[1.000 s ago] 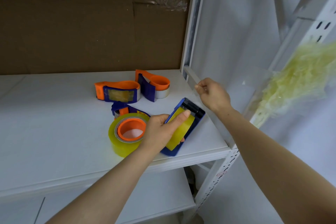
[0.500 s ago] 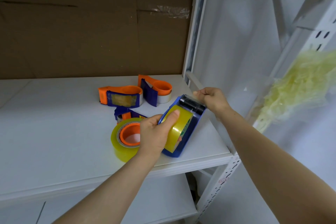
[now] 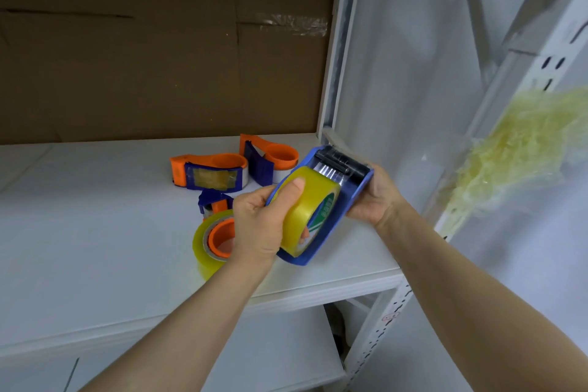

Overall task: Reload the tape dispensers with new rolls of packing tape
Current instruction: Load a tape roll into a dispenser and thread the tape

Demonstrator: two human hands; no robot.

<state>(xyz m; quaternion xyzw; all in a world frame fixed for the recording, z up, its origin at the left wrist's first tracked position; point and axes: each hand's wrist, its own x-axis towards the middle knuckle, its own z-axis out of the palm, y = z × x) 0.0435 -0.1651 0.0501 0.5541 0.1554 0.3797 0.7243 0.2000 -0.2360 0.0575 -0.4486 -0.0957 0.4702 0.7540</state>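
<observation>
shelf [image 3: 95, 232]: white, under both hands.
long orange dispenser [image 3: 208, 172]: on the shelf, behind and left of the left grip, apart from it.
round orange dispenser [image 3: 273, 157]: on the shelf, straight behind the left grip.
loose roll [image 3: 206, 243]: yellow, orange core, on the shelf just left of the left wrist, partly hidden by it.
left hand [image 3: 257, 226]: curled round the tape roll, thumb laid over the band, a fingertip showing in the core.
tape roll [image 3: 313, 200]: yellow, seated in the blue dispenser, between the 2 hands.
blue dispenser [image 3: 348, 197]: tilted, black roller end uppermost; lower end close to the shelf, contact unclear.
right hand [image 3: 377, 200]: wrapped round the blue dispenser's right side, fingers hidden behind it.
yellowish wad [image 3: 525, 149]: blurred, well right of the right grip.
</observation>
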